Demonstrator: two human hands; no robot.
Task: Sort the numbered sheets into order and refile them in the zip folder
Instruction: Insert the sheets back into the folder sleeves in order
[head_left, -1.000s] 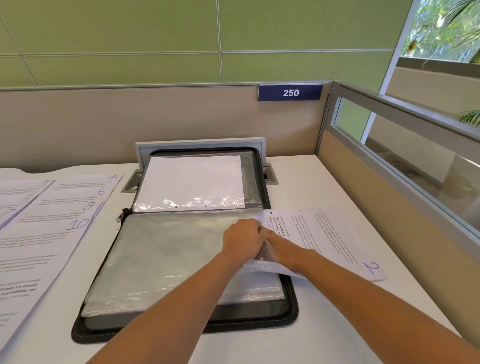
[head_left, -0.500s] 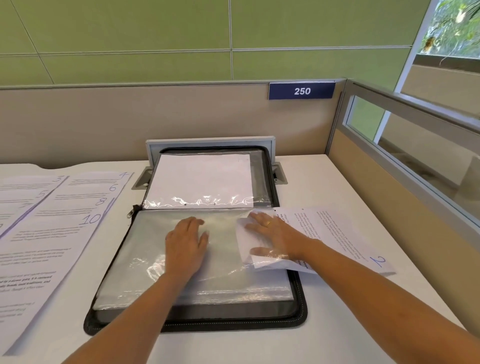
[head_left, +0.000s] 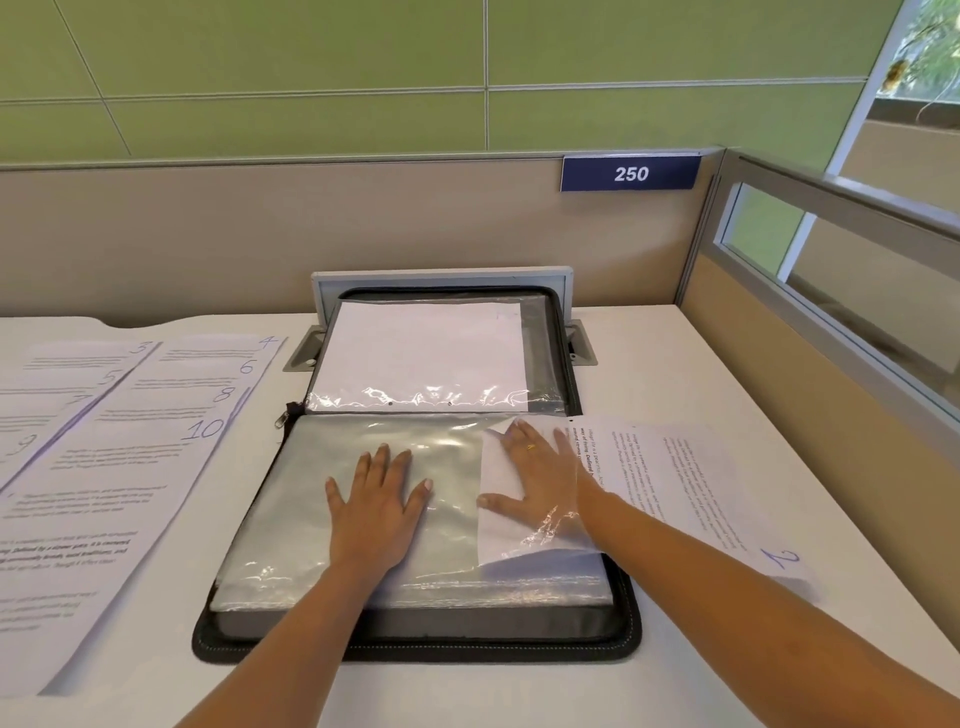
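The black zip folder (head_left: 415, 647) lies open in front of me, with a stack of clear sleeves (head_left: 280, 519) on its near half. My left hand (head_left: 376, 499) presses flat on the top sleeve, fingers spread. My right hand (head_left: 535, 478) lies flat, fingers straight, on sheet 2 (head_left: 685, 488), with clear film over its back and wrist. The left end of sheet 2 is inside the sleeve's right opening, and the rest sticks out onto the desk. A white sheet in a sleeve (head_left: 421, 353) fills the far half.
Several numbered sheets lie fanned on the desk at the left, topped by sheet 10 (head_left: 130, 467) and sheet 9 (head_left: 21, 447). A beige partition (head_left: 260, 234) stands behind, and a glass side panel (head_left: 841, 291) is at the right. The white desk (head_left: 675, 675) extends right of the folder.
My left hand left the sleeve's right edge, moved left and flattened on the sleeve. My right hand opened flat on sheet 2 and slid it further left into the sleeve.
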